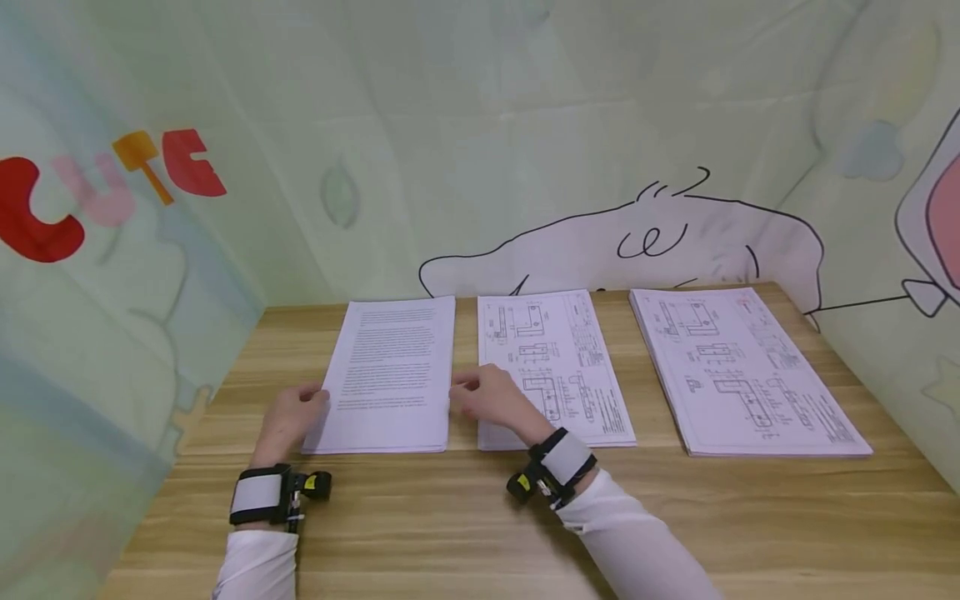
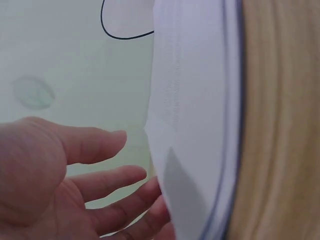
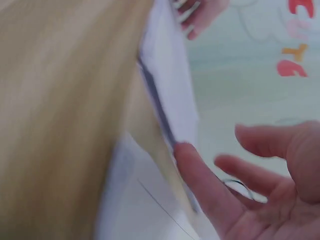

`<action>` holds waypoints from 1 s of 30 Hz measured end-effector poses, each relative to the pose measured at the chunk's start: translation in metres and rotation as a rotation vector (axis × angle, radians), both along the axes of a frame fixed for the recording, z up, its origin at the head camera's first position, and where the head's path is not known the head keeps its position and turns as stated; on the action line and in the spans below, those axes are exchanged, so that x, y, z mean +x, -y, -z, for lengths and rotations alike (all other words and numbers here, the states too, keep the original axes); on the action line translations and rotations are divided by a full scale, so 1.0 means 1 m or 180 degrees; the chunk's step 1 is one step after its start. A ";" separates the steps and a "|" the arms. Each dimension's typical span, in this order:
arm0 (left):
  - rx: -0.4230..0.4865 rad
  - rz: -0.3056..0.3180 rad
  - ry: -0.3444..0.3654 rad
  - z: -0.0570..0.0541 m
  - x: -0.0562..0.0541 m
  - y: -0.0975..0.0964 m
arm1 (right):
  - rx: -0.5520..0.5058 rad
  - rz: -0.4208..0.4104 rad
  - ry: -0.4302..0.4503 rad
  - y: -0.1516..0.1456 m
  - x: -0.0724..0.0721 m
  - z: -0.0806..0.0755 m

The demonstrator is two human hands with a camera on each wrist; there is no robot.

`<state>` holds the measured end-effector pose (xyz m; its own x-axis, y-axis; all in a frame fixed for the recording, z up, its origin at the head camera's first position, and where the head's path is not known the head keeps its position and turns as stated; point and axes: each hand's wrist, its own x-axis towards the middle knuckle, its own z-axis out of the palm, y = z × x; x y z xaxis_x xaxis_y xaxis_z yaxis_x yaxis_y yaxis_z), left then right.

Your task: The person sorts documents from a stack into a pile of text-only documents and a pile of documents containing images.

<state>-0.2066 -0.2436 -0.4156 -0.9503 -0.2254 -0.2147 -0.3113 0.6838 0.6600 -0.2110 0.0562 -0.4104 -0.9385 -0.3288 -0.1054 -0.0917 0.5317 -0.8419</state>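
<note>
A stack of printed text sheets (image 1: pixel 390 358) lies at the left of the table. My left hand (image 1: pixel 295 415) is at its left edge; in the left wrist view the fingers (image 2: pixel 120 205) touch the stack's side, with the thumb apart from them. At the opposite edge is my right hand (image 1: pixel 491 398), reaching over the middle stack of technical drawings (image 1: pixel 555 367). In the right wrist view a fingertip (image 3: pixel 186 152) meets the side of the text stack (image 3: pixel 172 80), while the thumb stands away. Neither hand curls round the paper.
A second stack of technical drawings (image 1: pixel 750 375) lies on the right of the wooden table (image 1: pixel 450 525). Behind the table hangs a printed curtain (image 1: pixel 480 150) with cartoon shapes. Both wrists wear strapped cameras.
</note>
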 end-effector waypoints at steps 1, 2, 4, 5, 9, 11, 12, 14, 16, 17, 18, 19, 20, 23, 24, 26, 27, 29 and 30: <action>-0.0073 0.0059 -0.0035 0.005 -0.004 0.004 | -0.0014 -0.0051 0.0003 -0.007 0.001 -0.004; -0.0131 0.0116 -0.0084 0.012 -0.008 0.008 | -0.0017 -0.0091 -0.0024 -0.013 0.003 -0.007; -0.0261 0.0188 -0.0253 0.030 -0.020 0.015 | 0.0008 -0.0128 -0.0092 -0.028 0.005 -0.015; -0.0285 0.0224 -0.0306 0.037 -0.025 0.018 | 0.0049 -0.0115 -0.0129 -0.035 0.006 -0.018; -0.0446 0.0438 -0.0694 0.060 -0.042 0.019 | 0.0413 -0.0013 -0.0509 -0.066 0.011 -0.029; -0.0411 0.0512 -0.0760 0.046 -0.038 0.006 | 0.0651 0.0063 -0.0748 -0.082 0.013 -0.033; -0.0448 0.0518 -0.0858 0.040 -0.034 -0.002 | 0.0765 0.0095 -0.0864 -0.090 0.014 -0.034; -0.0360 0.0539 -0.0911 0.020 -0.024 -0.018 | 0.0916 0.0149 -0.0999 -0.105 0.015 -0.037; -0.0337 0.0540 -0.0973 -0.004 -0.011 -0.037 | 0.1062 0.0213 -0.1038 -0.121 0.016 -0.039; -0.0341 0.0542 -0.1027 -0.008 -0.009 -0.043 | 0.1127 0.0252 -0.1033 -0.128 0.016 -0.040; -0.0342 0.0560 -0.1072 -0.011 -0.008 -0.048 | 0.1179 0.0288 -0.1020 -0.136 0.016 -0.041; -0.0316 0.0593 -0.1084 -0.014 -0.007 -0.053 | 0.1233 0.0338 -0.1007 -0.144 0.017 -0.043; -0.0300 0.0624 -0.1112 -0.016 -0.008 -0.058 | 0.1293 0.0385 -0.1013 -0.152 0.017 -0.044; -0.0197 0.0679 -0.1166 -0.016 -0.012 -0.073 | 0.1399 0.0552 -0.1108 -0.178 0.017 -0.047; -0.0162 0.0716 -0.1198 -0.017 -0.013 -0.077 | 0.1417 0.0606 -0.1141 -0.186 0.018 -0.047; -0.0093 0.0796 -0.1267 -0.018 -0.015 -0.087 | 0.1462 0.0742 -0.1205 -0.203 0.018 -0.046; -0.0062 0.0841 -0.1302 -0.019 -0.016 -0.092 | 0.1466 0.0810 -0.1199 -0.210 0.020 -0.046; -0.0007 0.0930 -0.1367 -0.022 -0.017 -0.102 | 0.1482 0.0928 -0.1134 -0.223 0.022 -0.046; 0.0028 0.0981 -0.1398 -0.023 -0.018 -0.107 | 0.1492 0.0967 -0.1078 -0.228 0.023 -0.046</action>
<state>-0.2241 -0.1367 -0.3926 -0.9730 0.0783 0.2173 0.2097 0.6937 0.6891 -0.1876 0.2843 -0.3642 -0.9889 -0.0348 0.1447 -0.0990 0.8796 -0.4653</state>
